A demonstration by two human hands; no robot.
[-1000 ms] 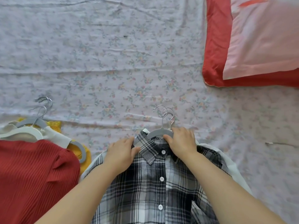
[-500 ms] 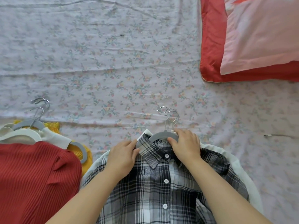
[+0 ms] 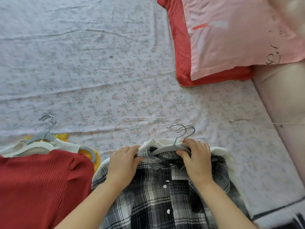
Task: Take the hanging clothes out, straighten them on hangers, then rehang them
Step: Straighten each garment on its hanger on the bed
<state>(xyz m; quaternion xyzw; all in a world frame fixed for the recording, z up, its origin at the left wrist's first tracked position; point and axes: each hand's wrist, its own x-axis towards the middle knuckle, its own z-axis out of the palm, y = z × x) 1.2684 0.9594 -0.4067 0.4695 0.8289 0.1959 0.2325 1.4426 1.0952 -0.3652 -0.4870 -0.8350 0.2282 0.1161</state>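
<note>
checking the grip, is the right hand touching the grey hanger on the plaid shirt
Touching. The head view shows the right hand pinching the grey hanger just below its hook.

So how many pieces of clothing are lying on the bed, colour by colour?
Red: 1, the red ribbed top
Yellow: 1, the yellow garment
White or cream: 2, the cream top on the left and the white garment under the plaid
Black-and-white plaid: 1, the plaid shirt
Total: 5
</note>
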